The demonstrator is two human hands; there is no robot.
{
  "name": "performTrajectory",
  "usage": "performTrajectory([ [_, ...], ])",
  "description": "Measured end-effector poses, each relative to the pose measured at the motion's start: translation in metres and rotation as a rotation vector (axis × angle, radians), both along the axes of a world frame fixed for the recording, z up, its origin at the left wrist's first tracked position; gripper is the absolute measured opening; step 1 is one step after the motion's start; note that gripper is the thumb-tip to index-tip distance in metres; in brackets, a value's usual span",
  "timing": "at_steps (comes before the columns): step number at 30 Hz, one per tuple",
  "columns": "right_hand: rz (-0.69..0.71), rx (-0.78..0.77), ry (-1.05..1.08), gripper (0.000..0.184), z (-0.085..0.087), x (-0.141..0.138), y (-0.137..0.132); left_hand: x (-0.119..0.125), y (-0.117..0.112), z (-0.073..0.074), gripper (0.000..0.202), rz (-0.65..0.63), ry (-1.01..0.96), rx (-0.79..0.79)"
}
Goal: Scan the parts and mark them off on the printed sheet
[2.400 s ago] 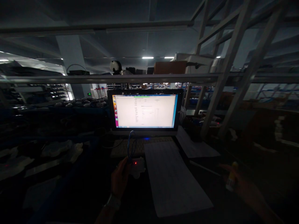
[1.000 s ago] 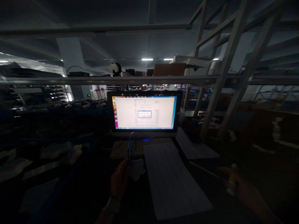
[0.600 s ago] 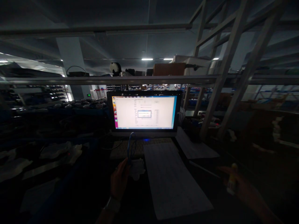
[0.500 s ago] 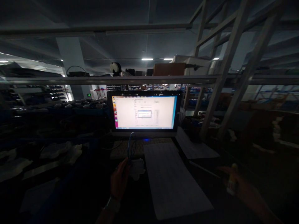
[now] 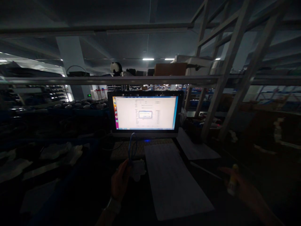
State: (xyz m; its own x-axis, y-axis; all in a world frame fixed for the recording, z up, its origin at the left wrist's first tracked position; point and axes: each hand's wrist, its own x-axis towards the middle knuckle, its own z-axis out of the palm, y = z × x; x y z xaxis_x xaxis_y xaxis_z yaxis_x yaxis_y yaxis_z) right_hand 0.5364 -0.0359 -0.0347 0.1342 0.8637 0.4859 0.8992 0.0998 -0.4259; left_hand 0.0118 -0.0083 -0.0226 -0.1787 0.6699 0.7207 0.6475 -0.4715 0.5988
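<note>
Dim light, monitor bright. Left hand near centre, fingers clamped at the left edge of the white unit, just where the blue cable loops up; too dark to tell whether they bear on cable, unit or both. Unit sits just left of the long sheet, nearer the person than the keyboard; whether it rests on the tabletop cannot be told. Right hand well apart, far to the right, fingers closed round a yellow-and-white tube, yellow end up, one finger stretched leftward. Monitor shows a small pop-up, wording too small to read. Judgement on doing this hold well: a firm, quiet left grip, no twist where cable meets unit, the loop left slack so nothing tugs sideways. Best that the person reads the pop-up through before shifting the unit or reaching for the keyboard. Tube seems best held clear of the sheet; unit, held level and off the sheet's edge, would be less likely to drag it
</note>
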Motion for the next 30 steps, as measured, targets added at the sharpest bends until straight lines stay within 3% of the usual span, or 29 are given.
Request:
performTrajectory([
  [5,0.008,-0.002,0.108,0.043,0.002,0.001,0.004,-0.001,0.000,-0.001,0.038,-0.017,-0.008,-0.018],
  [20,0.011,-0.009,0.005,0.046,-0.009,0.010,0.009,-0.001,-0.002,0.002,0.033,-0.032,-0.023,-0.026],
  [30,0.016,-0.027,0.013,0.044,0.003,0.001,0.002,-0.001,-0.001,0.002,0.036,-0.012,-0.002,-0.009],
])
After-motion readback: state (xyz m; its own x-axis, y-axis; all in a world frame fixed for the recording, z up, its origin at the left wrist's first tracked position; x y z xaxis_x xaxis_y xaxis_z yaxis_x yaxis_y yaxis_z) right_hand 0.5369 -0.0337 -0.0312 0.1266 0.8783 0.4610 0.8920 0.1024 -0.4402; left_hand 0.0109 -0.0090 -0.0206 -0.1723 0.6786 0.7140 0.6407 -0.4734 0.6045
